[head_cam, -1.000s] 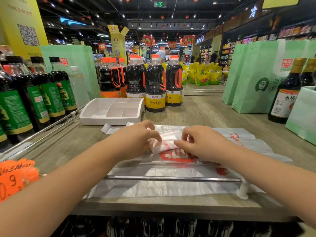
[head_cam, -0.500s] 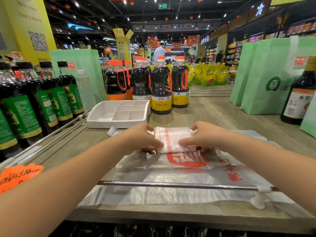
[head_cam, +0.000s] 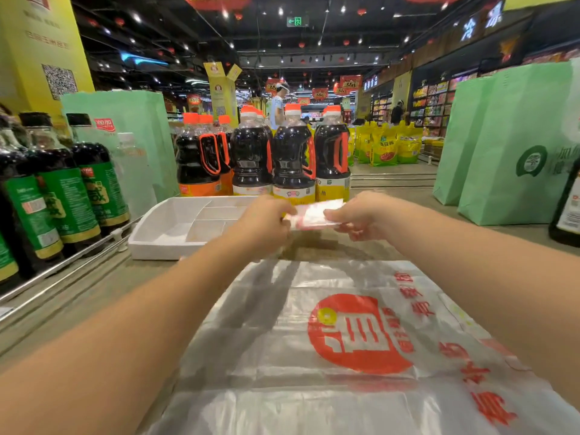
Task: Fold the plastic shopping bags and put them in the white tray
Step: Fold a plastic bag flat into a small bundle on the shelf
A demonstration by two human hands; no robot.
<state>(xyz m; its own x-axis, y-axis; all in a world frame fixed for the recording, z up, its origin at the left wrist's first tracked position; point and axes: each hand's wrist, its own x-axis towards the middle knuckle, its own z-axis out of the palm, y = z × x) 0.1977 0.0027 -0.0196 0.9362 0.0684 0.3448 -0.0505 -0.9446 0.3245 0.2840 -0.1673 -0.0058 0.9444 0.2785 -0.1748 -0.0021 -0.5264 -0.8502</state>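
Left hand (head_cam: pixel 263 224) and right hand (head_cam: pixel 357 218) pinched the folded bag (head_cam: pixel 314 215) by its ends, the white tray (head_cam: pixel 163 244) just left of the grip; releasing only inside it would likely preserve the folds.

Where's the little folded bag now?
In the head view's middle, the folded bag is held up between the left hand and right hand, just right of the tray, before the bottles.
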